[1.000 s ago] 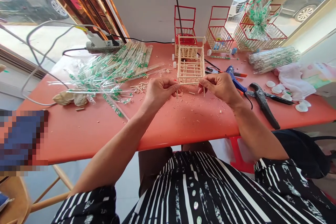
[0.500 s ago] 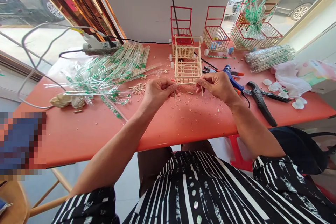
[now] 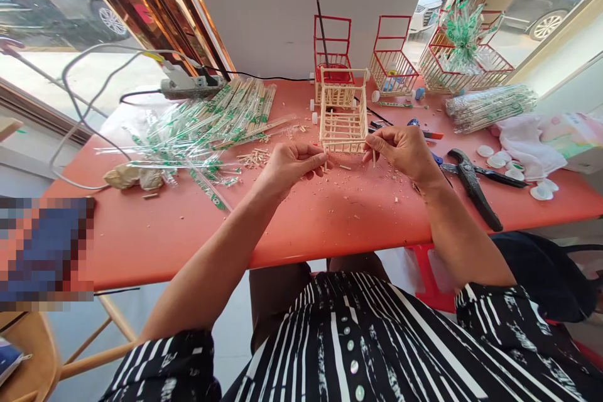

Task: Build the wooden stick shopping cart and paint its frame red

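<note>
On the orange table (image 3: 292, 226), both hands pinch the near edge of a bare wooden stick cart (image 3: 343, 120): left hand (image 3: 287, 166) and right hand (image 3: 405, 149) each grip a short upright stick. Assembly seems under way; steady alignment matters.

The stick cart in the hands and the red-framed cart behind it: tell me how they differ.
The stick cart is bare pale wood throughout; the red-framed cart has a painted red handle frame. The stick cart is held by the left hand and right hand; the red-framed cart stands untouched, farther back. Both have slatted baskets.
</note>
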Demonstrator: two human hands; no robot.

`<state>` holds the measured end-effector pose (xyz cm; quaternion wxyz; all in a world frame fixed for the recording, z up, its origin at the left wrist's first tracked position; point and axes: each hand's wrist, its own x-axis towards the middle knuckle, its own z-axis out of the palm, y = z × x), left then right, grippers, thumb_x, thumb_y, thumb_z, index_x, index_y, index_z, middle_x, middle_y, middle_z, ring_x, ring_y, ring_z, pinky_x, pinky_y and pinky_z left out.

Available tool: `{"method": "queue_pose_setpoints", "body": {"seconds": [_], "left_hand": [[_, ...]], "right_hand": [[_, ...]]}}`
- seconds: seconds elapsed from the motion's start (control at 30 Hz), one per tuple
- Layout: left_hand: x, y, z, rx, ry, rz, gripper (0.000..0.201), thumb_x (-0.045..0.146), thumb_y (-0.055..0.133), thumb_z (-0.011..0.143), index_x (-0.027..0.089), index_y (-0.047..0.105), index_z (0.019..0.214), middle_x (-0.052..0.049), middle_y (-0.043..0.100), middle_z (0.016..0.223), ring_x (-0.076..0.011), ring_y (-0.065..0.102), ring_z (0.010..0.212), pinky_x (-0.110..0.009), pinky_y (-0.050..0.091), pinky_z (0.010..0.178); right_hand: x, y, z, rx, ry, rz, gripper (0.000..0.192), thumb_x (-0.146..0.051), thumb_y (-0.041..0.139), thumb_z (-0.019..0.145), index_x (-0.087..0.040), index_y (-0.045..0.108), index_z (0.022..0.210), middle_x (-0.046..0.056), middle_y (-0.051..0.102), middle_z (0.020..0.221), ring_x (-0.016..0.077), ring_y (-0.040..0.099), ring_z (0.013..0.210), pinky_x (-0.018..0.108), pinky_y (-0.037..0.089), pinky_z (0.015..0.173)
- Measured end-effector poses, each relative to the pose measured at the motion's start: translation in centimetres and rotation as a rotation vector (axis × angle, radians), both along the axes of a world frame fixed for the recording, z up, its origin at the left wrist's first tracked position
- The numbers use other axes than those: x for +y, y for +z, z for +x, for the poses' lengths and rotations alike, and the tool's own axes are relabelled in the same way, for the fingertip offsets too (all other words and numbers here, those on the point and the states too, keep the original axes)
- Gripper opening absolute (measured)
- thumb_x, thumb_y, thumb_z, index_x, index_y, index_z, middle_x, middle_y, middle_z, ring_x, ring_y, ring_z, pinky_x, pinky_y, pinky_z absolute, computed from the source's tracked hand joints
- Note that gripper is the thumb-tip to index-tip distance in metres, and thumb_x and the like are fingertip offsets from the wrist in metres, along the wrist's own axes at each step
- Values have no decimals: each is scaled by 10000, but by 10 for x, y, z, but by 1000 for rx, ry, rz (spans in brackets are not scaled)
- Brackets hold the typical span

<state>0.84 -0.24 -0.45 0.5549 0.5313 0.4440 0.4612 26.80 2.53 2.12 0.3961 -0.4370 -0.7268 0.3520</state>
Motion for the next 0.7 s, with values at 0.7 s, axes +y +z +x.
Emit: {"method": "queue_pose_setpoints", "body": {"seconds": [0.7], "left_hand": [[-5,6,4,228,150,183,198,297,805,830,167,783,682,-36,730,597,-115,612,509,-206,417,464]], "right_hand": [[-6,-5,-11,-36,51,6,554,-714,773,941,-194,767,749,92,805,709,175,731,633,311,598,660]]}}
